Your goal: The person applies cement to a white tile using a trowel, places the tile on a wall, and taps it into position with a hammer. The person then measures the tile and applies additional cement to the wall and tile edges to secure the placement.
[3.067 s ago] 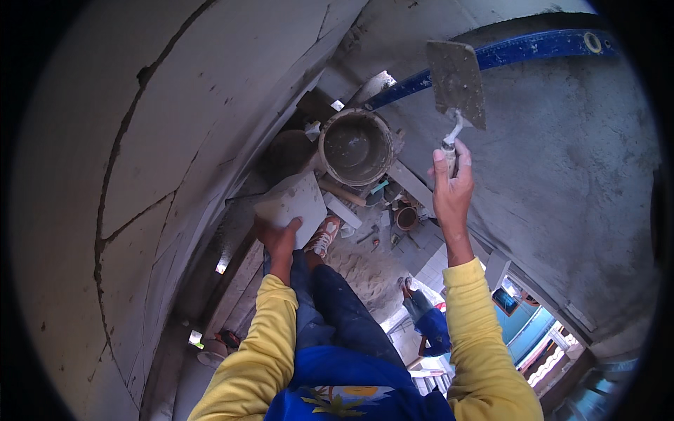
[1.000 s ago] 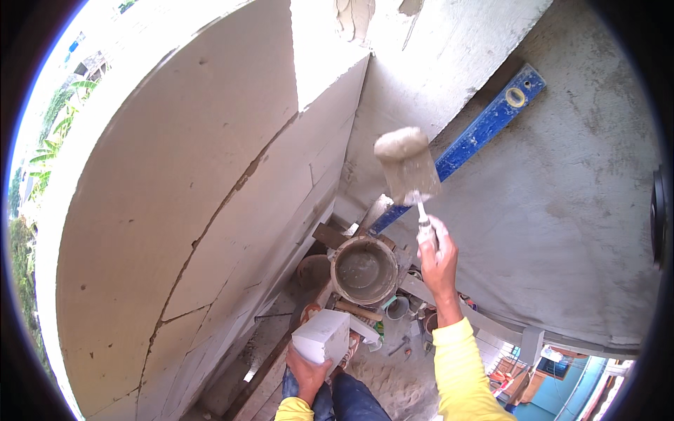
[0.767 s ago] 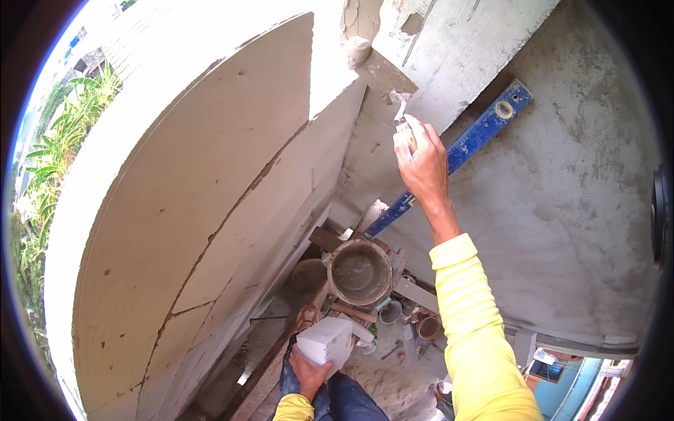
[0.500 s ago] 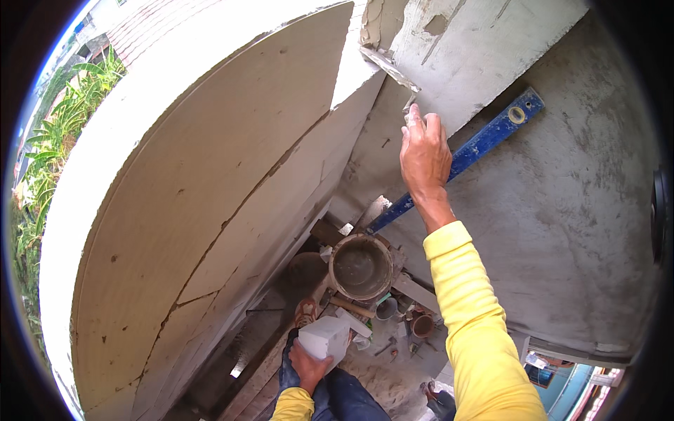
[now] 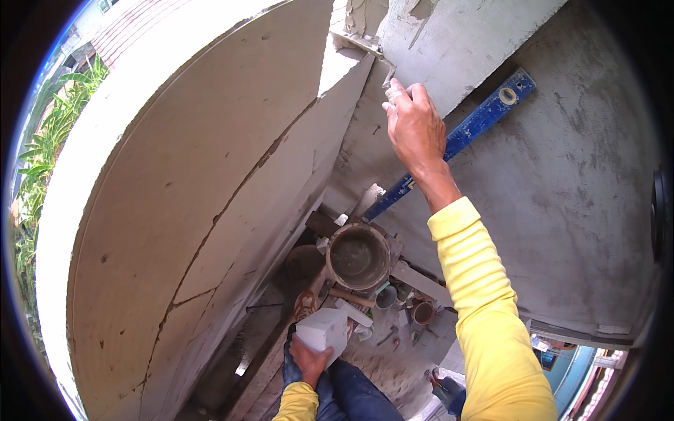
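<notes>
My right hand (image 5: 419, 133), arm raised toward the top of the view, is closed on the handle of a trowel (image 5: 361, 43). The trowel's blade lies against the upper edge of the wall, just below a rough patch of mortar (image 5: 365, 15). Down by my legs, my left hand (image 5: 309, 359) grips a pale rectangular block (image 5: 324, 332), its fingers wrapped along the near side. A blue spirit level (image 5: 484, 116) leans against the grey wall, passing behind my right wrist.
A round bucket (image 5: 385, 261) stands below the level's lower end. Several small tools and pots, including a brown pot (image 5: 423, 313), lie on the floor beside it. A curved wall (image 5: 189, 182) rises at left. Another person's leg (image 5: 449, 396) shows at lower right.
My right hand and the trowel have moved slightly up and left, and the blade sits flatter along the edge. The whole view has shifted a little. My left hand keeps its hold on the block.
</notes>
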Demonstrator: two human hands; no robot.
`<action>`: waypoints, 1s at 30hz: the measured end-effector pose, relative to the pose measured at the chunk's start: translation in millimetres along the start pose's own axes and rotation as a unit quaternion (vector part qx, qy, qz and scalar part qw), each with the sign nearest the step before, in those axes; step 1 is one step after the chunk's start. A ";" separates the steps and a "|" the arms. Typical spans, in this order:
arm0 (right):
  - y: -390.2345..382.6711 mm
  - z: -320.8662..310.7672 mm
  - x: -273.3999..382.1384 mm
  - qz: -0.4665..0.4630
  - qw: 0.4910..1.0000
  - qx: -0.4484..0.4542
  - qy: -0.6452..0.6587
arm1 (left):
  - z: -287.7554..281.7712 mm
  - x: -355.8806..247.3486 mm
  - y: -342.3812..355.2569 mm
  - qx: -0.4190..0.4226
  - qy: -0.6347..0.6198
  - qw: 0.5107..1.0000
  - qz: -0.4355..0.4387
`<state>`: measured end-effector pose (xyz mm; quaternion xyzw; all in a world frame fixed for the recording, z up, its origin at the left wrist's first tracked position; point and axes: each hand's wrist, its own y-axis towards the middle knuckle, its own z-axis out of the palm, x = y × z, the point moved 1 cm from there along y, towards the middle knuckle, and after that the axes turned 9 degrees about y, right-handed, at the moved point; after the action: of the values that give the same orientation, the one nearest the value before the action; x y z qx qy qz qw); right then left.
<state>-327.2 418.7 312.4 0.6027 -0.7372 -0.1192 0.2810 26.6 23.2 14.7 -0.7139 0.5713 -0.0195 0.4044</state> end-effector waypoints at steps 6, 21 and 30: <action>-18.9 -1.2 17.2 -0.032 0.996 -0.026 0.074 | 6.2 9.6 2.9 -0.019 0.003 0.999 0.030; -13.8 -11.7 -26.7 -0.008 0.998 -0.017 0.062 | 5.2 -0.2 0.9 0.002 -0.011 0.999 0.043; -6.3 -41.3 -19.5 -0.131 0.982 0.074 0.113 | 17.9 22.6 3.0 -0.008 0.033 0.998 0.049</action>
<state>-296.7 442.6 337.5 0.7226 -0.6223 -0.0317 0.2992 40.7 14.3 -9.0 -0.6876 0.6186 -0.0190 0.3797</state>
